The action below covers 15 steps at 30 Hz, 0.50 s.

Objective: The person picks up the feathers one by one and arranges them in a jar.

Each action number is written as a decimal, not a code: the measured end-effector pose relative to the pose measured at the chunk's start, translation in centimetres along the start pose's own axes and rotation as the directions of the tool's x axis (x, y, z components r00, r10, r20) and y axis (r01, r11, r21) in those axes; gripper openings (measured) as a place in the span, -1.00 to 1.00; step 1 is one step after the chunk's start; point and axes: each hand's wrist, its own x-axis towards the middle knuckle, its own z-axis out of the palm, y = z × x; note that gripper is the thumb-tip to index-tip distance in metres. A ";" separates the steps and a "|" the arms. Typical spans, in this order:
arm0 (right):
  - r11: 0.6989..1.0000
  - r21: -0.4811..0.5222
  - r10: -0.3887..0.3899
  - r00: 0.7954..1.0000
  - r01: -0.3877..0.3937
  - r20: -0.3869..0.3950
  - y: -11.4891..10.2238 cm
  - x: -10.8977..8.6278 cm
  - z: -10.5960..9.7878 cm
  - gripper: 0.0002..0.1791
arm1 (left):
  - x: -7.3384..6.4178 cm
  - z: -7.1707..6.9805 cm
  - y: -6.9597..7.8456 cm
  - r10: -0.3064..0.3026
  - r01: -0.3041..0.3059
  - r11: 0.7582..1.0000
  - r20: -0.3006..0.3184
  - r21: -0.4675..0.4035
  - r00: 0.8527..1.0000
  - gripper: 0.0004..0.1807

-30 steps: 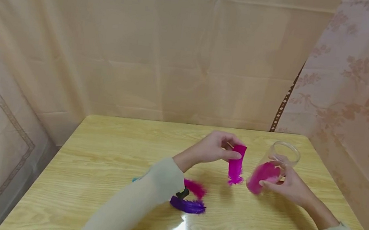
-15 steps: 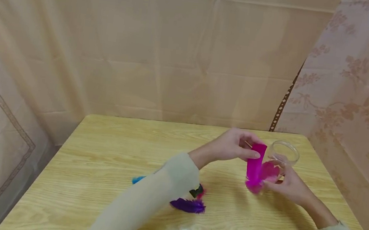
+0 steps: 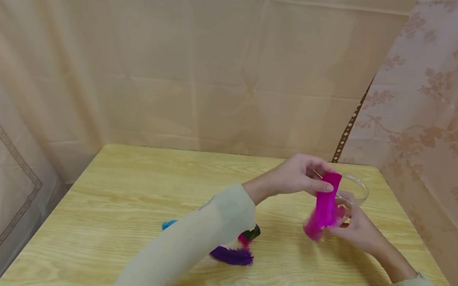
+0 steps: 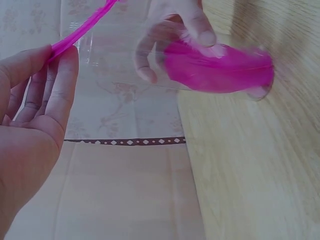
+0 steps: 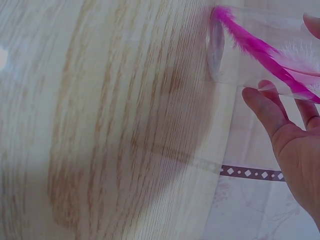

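Observation:
In the head view my left hand pinches a magenta feather, which hangs down in front of a clear cylindrical container. My right hand grips that container around its side, its open rim leaning up and to the right. The left wrist view has my left hand holding the feather by thumb and fingers near the rim. Inside the container lie a magenta feather and a pale pink feather. Fingers of the right hand show below the container in the right wrist view.
On the wooden table lie a purple feather, a blue feather and a pinkish-red feather, the last two partly hidden by the left sleeve and wrist camera. Beige curtains and a floral curtain stand around the table.
My left hand has carried the magenta feather rightward and slightly up, from beside the container to in front of it near the rim. The right hand stays almost still with the container.

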 end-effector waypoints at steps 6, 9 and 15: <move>0.999 0.033 0.032 0.999 -0.033 0.016 0.2 0.1 0.0 -0.09 | 0.9 0.0 1.4 0.043 -0.043 0.999 -0.006 -0.008 0.999 -0.66; 0.999 0.051 0.012 0.999 -0.014 0.032 0.2 0.2 0.0 -0.21 | 1.2 0.1 2.4 0.075 -0.075 0.997 -0.008 -0.015 0.997 -0.69; 0.996 0.051 -0.070 0.996 0.068 0.054 0.2 0.3 -0.2 -0.45 | 1.6 0.3 4.2 0.122 -0.122 0.992 0.023 0.037 0.992 -0.68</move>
